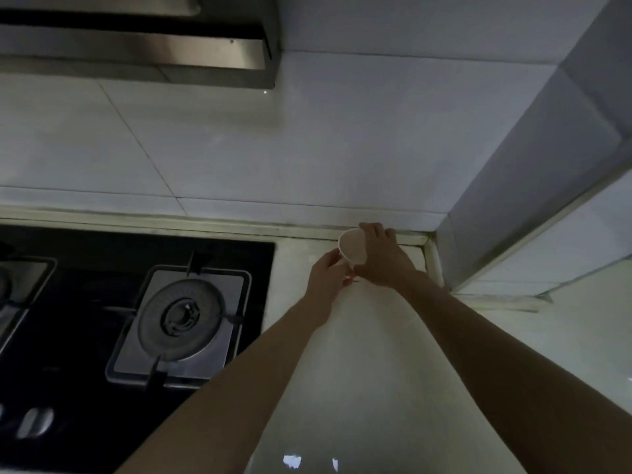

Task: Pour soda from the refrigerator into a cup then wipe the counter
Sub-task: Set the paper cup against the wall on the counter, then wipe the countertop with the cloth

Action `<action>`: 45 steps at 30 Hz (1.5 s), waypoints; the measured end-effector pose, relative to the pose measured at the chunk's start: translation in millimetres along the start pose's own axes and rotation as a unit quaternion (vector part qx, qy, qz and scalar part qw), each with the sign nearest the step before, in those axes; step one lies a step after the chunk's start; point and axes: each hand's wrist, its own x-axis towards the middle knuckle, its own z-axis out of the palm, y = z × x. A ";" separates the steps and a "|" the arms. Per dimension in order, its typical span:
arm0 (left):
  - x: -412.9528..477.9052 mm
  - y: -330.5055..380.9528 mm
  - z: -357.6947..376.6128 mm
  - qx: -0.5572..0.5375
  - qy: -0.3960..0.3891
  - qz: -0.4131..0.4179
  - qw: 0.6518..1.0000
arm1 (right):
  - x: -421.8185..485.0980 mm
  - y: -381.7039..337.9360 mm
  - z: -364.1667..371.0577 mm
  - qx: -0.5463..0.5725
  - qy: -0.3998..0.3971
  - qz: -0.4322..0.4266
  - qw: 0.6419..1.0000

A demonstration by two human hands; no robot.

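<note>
A white paper cup [352, 246] is held at the back of the pale counter [359, 354], close to the wall corner, tilted so its open mouth faces me. My left hand [326, 277] grips its lower side and base from the left. My right hand [379, 256] curls over its rim and right side from above. The inside of the cup looks empty. No soda container or cloth is in view.
A black glass gas hob [85, 319] with a round burner [181, 318] lies to the left of the counter strip. A steel range hood [154, 46] hangs above it. The tiled wall [307, 148] stands behind, and a boxed column [513, 200] closes the right corner.
</note>
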 end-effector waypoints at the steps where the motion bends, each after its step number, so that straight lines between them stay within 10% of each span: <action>1: 1.1 -0.3 0.7 -0.007 0.004 0.002 1.000 | 2.3 0.9 1.9 -0.004 0.003 -0.003 1.000; 14: -22.2 15.6 1.0 0.244 0.118 0.019 0.962 | -42.2 6.4 -38.3 -0.012 0.040 -0.020 0.999; 26: -135.5 -30.7 149.9 0.603 -0.171 0.224 0.746 | -223.9 160.8 -88.4 -0.062 0.011 0.116 0.991; 35: -224.0 -178.9 260.1 0.637 -0.245 0.210 0.700 | -369.5 318.6 -40.2 -0.055 -0.085 0.181 0.978; 45: -300.6 -276.3 331.3 0.713 -0.230 0.102 0.654 | -444.8 374.0 22.0 -0.055 -0.101 0.046 0.992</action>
